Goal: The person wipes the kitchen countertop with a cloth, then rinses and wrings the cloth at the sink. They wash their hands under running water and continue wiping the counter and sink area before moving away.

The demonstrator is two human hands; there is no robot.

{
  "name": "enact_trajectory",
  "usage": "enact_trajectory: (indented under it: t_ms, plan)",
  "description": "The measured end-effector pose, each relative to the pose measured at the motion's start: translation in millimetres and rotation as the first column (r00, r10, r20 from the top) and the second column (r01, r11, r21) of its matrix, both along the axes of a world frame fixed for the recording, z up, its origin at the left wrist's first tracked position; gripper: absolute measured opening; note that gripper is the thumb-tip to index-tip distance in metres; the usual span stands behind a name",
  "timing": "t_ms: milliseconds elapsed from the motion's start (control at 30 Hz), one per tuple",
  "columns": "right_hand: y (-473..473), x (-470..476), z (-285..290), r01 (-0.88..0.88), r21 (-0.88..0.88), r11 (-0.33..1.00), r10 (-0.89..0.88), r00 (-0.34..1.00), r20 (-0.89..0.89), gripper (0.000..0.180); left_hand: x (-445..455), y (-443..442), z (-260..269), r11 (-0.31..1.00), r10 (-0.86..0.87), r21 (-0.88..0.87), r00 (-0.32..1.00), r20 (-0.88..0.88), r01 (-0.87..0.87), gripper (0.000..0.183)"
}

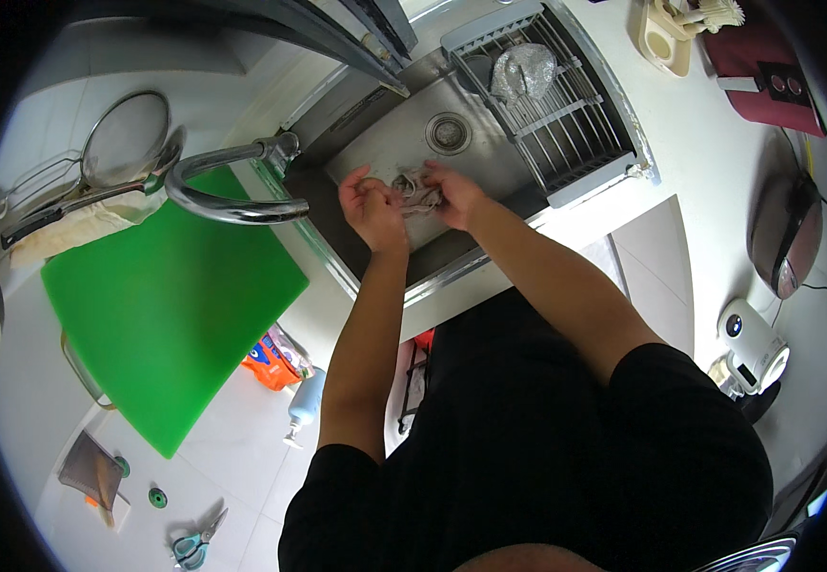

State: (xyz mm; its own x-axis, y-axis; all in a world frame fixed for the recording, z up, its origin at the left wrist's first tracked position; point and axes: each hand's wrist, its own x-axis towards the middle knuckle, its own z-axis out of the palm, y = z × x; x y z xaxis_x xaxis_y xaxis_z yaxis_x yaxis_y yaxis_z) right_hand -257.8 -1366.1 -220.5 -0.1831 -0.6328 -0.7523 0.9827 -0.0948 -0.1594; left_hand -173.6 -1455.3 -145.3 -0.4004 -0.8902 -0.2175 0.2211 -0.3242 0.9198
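Both hands are over a stainless steel sink with a round drain strainer. My right hand grips the right side of a crumpled, greyish wet cloth. My left hand is at the cloth's left side with its fingers partly curled; whether they hold the cloth cannot be told. A curved chrome faucet reaches in from the left, its spout short of the hands. A grey drying rack lies across the sink's right part, with a silvery scouring pad or cloth on it.
A green cutting board lies left of the sink, below a mesh strainer and a black-handled utensil. A pump bottle, scissors and an orange packet are lower left. A cream holder with a brush stands upper right.
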Motion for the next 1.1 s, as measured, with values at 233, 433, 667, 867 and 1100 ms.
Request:
enact_trajectory:
  t_ms: [233,433,667,867,1100]
  plan:
    - [13,-42,64,0.193,0.008,0.981,-0.183,0.943,-0.278,0.054,47,-11,-10,0.995,-0.102,-0.001,0.975,0.199,0.104,0.044]
    - [15,-44,96,-0.13,-0.069,0.989,0.069,0.821,-0.567,0.056,43,4,-5,0.77,-0.252,-0.408,0.822,0.511,0.49,0.077]
    - [6,-30,130,-0.049,-0.3,0.953,-0.032,0.964,-0.262,0.055,7,22,15,0.842,-0.539,-0.099,0.819,-0.196,0.53,0.123]
    - [1,-50,124,0.08,-0.125,0.989,-0.141,0.777,-0.613,0.047,-9,11,42,0.776,-0.63,0.218,0.746,0.216,0.592,0.112]
    - [24,-65,69,-0.101,0.382,0.918,0.332,-0.328,-0.884,0.049,-7,-6,70,0.47,-0.483,-0.27,0.501,0.718,0.84,0.1]
